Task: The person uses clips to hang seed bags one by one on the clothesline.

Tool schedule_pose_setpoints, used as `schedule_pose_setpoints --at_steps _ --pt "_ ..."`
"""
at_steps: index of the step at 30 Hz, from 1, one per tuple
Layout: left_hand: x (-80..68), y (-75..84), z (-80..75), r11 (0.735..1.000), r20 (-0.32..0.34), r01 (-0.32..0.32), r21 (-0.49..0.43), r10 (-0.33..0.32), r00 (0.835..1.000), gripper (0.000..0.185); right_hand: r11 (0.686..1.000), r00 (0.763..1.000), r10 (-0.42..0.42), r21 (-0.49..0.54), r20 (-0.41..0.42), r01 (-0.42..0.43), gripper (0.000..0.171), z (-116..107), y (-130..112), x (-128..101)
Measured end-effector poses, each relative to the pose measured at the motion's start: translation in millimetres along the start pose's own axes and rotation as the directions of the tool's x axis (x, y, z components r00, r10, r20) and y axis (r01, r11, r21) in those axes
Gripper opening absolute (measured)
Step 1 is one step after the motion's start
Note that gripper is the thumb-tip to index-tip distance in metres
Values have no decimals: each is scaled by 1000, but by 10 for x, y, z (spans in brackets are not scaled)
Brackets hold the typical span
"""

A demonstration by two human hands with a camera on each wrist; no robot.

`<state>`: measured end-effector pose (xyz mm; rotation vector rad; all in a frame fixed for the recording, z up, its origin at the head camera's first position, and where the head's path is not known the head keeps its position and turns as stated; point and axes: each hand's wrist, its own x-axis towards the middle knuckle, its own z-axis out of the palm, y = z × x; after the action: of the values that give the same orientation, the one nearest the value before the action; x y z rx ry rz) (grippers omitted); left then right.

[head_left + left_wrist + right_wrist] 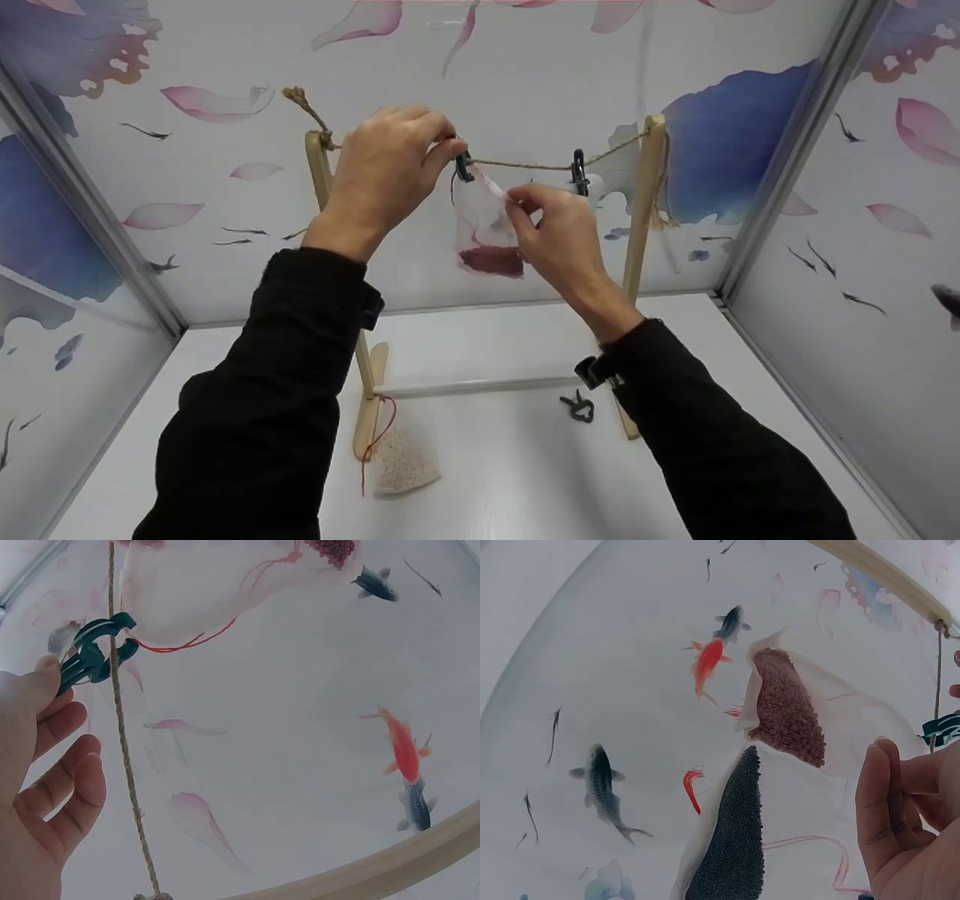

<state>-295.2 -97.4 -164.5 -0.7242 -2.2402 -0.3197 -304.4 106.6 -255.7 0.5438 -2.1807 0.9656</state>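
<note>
My left hand pinches a dark green clip at the rope. In the left wrist view the clip's curved jaws stand around the rope, at the red cord of a sheer drawstring pouch. That pouch, with dark red grains at its bottom, hangs below the clip. Lower and to the right, my right hand pinches the pouch's upper edge between thumb and fingertips. A second clip sits on the rope farther right. Beside the red pouch hangs a pouch of black grains, mostly hidden by my right hand in the head view.
Wooden posts hold the rope at both ends. On the white table lie a pouch of pale grains with a red cord, by the left foot, and a loose dark clip. Printed panels enclose the back and sides.
</note>
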Motion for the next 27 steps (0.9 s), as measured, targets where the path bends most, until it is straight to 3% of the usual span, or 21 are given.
schedule_pose_setpoints --at_steps 6,19,27 --pt "-4 32 98 999 14 0 -33 1 1000 25 999 999 -25 -30 -23 24 16 -13 -12 24" --pt "-26 154 207 995 107 -40 -94 50 993 36 997 996 -63 -40 -55 61 17 -20 10 -27" --pt "-111 138 278 991 172 -36 -128 58 983 52 993 992 -110 -39 -63 107 18 -39 51 -88"
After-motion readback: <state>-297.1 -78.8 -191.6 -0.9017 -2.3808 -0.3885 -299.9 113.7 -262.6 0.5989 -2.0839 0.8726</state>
